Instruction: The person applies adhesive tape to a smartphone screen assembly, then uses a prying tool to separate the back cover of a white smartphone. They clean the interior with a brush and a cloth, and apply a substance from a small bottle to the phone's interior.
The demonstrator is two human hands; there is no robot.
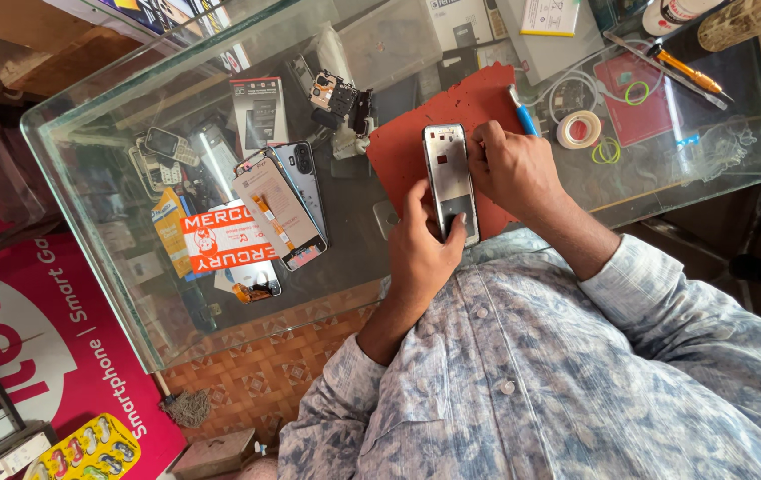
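Hands are gripping a phone frame (451, 181) at the centre of the frame.
The left hand (420, 244) is clasping the frame's lower end, thumb on its edge; the right hand (512, 167) is pinching its upper right side. It is lying on a red mat (416, 142) on the glass counter (87, 160), with a tape roll (579, 130) at upper right and stacked phones (284, 206) left of centre.

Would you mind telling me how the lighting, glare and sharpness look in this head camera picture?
Head view: soft even daylight and only faint shadows around the left hand and right hand on the phone frame; the glass counter shows pale reflections, and its transparency mixes items below with items on top; the centre is sharp, while the counter's edges look slightly bowed toward the picture's borders.
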